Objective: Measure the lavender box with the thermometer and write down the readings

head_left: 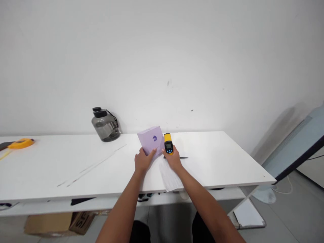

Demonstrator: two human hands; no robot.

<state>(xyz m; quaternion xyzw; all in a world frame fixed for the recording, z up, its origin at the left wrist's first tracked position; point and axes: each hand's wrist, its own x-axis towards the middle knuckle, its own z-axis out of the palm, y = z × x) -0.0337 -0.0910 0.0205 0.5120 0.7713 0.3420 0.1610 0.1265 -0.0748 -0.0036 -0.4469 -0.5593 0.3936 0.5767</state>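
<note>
My left hand (pixel 144 160) grips the lower edge of a light purple box (pixel 151 137) with a dark horse-head mark on its face. The box is tilted above the white table (pixel 207 152). In my right hand (pixel 174 160) is a yellow and black infrared thermometer (pixel 168 140), its small screen and blue buttons facing me. It is close beside the box's right side. Under my right hand lies a sheet of paper (pixel 170 178), partly covered by the wrist. A dark pen (pixel 184 157) pokes out to the right behind that hand.
A grey water bottle (pixel 106 126) with a black lid stands against the wall, left of the box. Far left lies an orange tape measure (pixel 21 143). Beneath the table are a shelf (pixel 172 199) and cardboard boxes (pixel 49 222). A large panel (pixel 296 141) leans at the right.
</note>
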